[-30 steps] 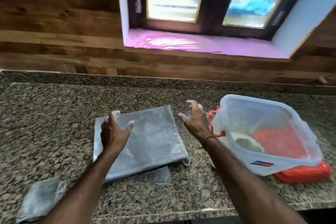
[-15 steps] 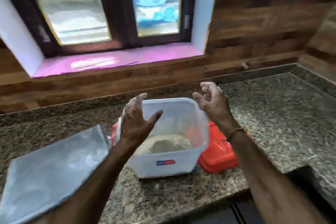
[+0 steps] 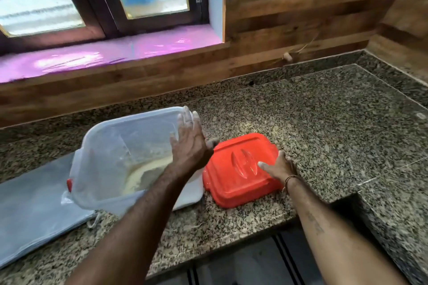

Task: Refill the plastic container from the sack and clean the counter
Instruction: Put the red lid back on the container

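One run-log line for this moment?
container open, tilted, part-filled | left hand on its rim | right hand on red lid | counter

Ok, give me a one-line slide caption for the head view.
Left hand tips the clear plastic container of flour while the right hand rests on the red lid on the granite counter.

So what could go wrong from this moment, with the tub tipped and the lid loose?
1. The tub leans left with flour banked low inside; only the left hand steadies its rim, so it might tip and spill onto the sack.
2. The right hand rests at the edge of the lid; its floury fingers may slip.
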